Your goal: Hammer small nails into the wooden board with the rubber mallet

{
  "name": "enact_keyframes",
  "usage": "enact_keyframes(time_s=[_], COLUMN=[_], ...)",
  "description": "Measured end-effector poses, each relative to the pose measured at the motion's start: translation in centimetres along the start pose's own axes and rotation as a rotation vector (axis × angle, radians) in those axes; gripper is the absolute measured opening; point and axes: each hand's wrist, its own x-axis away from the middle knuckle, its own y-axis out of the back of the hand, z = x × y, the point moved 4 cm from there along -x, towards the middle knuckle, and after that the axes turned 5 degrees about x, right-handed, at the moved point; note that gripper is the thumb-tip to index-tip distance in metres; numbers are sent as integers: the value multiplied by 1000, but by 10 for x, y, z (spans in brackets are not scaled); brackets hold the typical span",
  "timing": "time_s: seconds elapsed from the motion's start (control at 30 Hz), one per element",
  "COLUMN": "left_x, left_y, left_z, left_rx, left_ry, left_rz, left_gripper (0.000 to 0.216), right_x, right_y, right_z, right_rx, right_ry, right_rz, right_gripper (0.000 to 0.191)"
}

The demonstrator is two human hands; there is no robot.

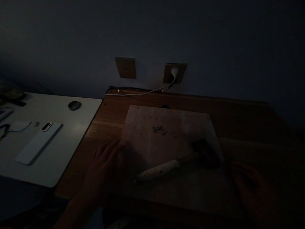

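Note:
A flat wooden board (145, 146) lies on the brown table, with a hammer (158, 169) across it. The hammer's dark head (207, 154) points right and its pale handle points left. Above the hammer sits a small pile of nails (159, 128), and one nail (174, 136) appears apart from them. A row of small dots or holes runs near the board's far edge. My left hand (106, 162) grips the board's left edge with bent fingers. At the right edge my right hand (247, 179) holds the board from the other side; deep shadow blurs its fingers.
To the left, a white table (69, 127) carries a phone (39, 143), a round dark object (74, 105) and other small items. A white plug (174, 72) sits in the wall socket, its cable (143, 93) trailing along the table's back edge. The room is very dark.

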Motion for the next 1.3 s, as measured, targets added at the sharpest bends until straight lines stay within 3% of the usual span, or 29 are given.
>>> enact_keyframes(time_s=[0.1,0.2,0.4,0.57,0.77,0.87,0.93,1.0,1.1,1.17,1.3], left_x=[-1,-1,-1,0,-20,-25,-25,-24,-22,-19,-9], left_y=[-9,-20,-42,-52,-46,-44,-40,-30,-4,15,33], left_z=[-33,-62,-85,-97,-110,-96,-74,-47,-9,15,44], left_rx=[10,37,-131,-243,-157,-93,-85,-69,28,47,70], left_ry=[-170,-313,-430,-388,-256,-134,-36,32,95,217,407], left_rz=[-34,54,259,310,539,660,669,564,301,193,107], left_gripper=[38,42,48,55,59,58,54,47,35,28,30], right_x=[-3,-5,-5,-2,-2,-3,-5,-6,-7,-5,3], right_y=[-5,-8,-10,-5,-2,1,2,-2,-21,-38,-69], right_z=[-9,-17,-23,-9,14,25,32,38,53,70,119], right_rx=[-11,-11,-48,-61,-97,-122,-141,-142,-111,-96,6], right_ry=[28,71,56,10,110,193,259,342,550,762,1262], right_rz=[-24,-41,-24,-45,-99,-138,-138,-90,-18,20,95], right_gripper=[47,47,55,62,58,48,38,30,27,25,27])
